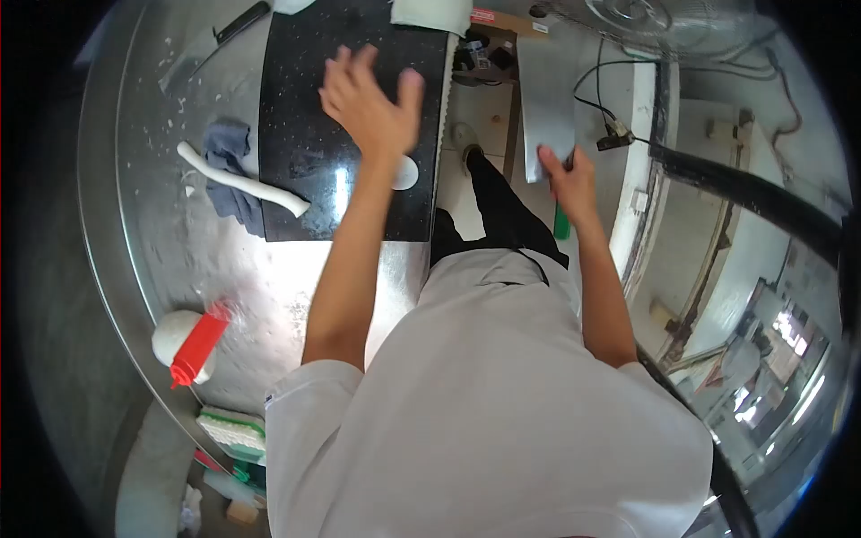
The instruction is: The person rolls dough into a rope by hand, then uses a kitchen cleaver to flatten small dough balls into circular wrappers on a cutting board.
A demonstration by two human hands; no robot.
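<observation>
The left hand [372, 103] is held with fingers spread apart above the black slab [305, 143] on the counter [233, 269]. A wide metal blade [547, 99] is gripped by the right hand [569, 184], fingers clamped on its handle, beyond the counter edge.

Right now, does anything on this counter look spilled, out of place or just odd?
Yes. White powder, likely flour, is scattered over the metal counter and the black slab. A red squeeze bottle lies on its side against a dough ball. A dough rope lies across a dark cloth. The left hand hovers open above the slab.
</observation>
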